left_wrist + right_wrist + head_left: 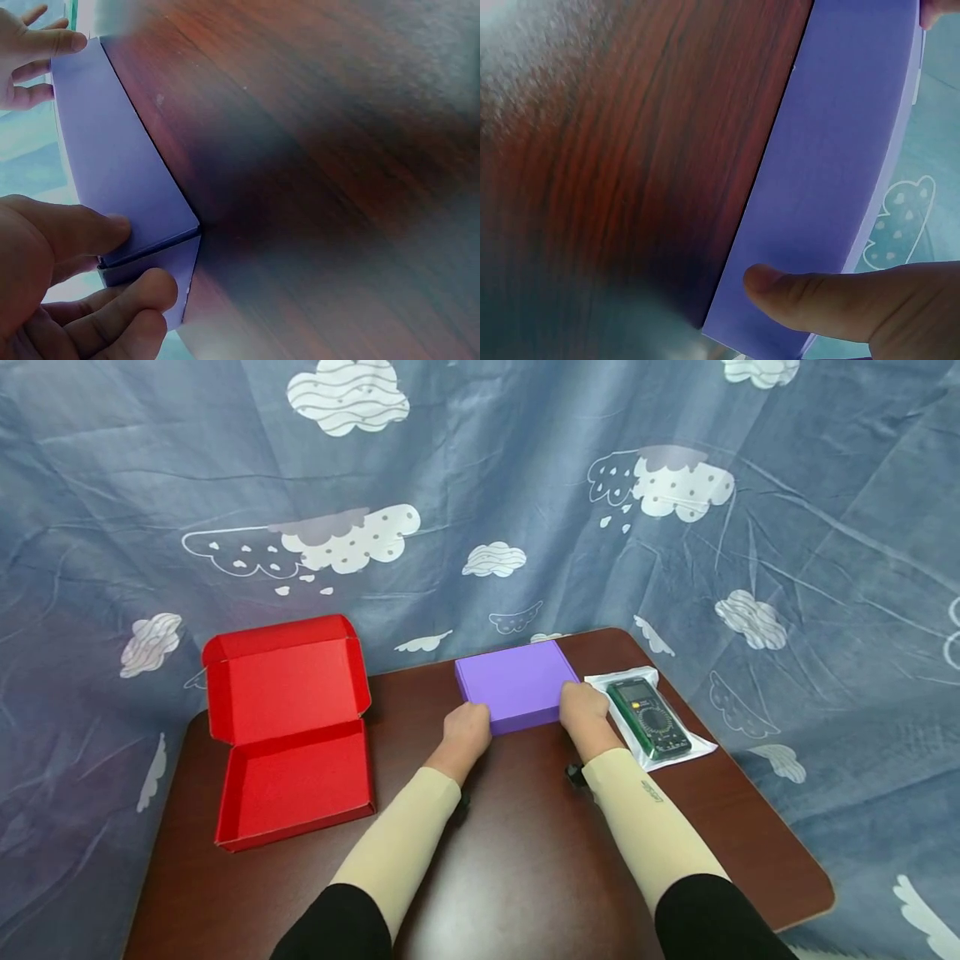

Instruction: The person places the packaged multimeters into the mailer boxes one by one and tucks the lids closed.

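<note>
A closed purple cardboard box [517, 681] lies flat on the brown table, near its back edge. My left hand [467, 727] grips the box's front left corner. In the left wrist view its thumb [112, 232] presses the front face while curled fingers [154, 289] bear on the short side. At the opposite front corner, my right hand [583, 703] holds the box, its thumb [769, 281] against the front face in the right wrist view; its other fingers are mostly hidden there.
An opened red cardboard box [296, 777] stands at the left, lid tilted back. Right of the purple box, a green and black multimeter [649, 718] in clear wrap lies on a white packet [697, 748]. A blue cloud-patterned curtain [450, 468] hangs behind the table [525, 852].
</note>
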A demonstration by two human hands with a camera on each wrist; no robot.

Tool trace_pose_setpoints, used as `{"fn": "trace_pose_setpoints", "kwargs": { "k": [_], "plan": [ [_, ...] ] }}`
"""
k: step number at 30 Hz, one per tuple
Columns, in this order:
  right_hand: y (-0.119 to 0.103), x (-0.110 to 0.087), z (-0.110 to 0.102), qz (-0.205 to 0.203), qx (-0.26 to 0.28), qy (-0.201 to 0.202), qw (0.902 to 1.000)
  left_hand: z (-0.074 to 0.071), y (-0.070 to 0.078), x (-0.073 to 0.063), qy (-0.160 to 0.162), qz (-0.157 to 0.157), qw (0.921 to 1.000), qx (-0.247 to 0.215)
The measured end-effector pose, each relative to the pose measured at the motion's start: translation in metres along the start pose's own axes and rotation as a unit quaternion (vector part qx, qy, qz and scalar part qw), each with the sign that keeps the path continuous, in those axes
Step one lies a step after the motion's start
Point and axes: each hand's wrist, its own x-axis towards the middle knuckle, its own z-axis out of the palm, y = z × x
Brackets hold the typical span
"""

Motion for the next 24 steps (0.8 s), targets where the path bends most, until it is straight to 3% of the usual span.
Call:
{"fn": "trace_pose_setpoints", "kwargs": {
  "k": [11, 24],
  "plan": [
    [0.005, 0.005, -0.005, 0.002, -0.01, -0.004, 0.9999, -0.004, 0.01, 0.004, -0.001, -0.007, 0.9999, -0.008],
    [0.032, -0.009, 0.0, -0.058, -0.027, 0.026, 0.9976, -0.002, 0.008, 0.001, 0.011, -0.005, 0.9997, -0.02]
  ]
}}
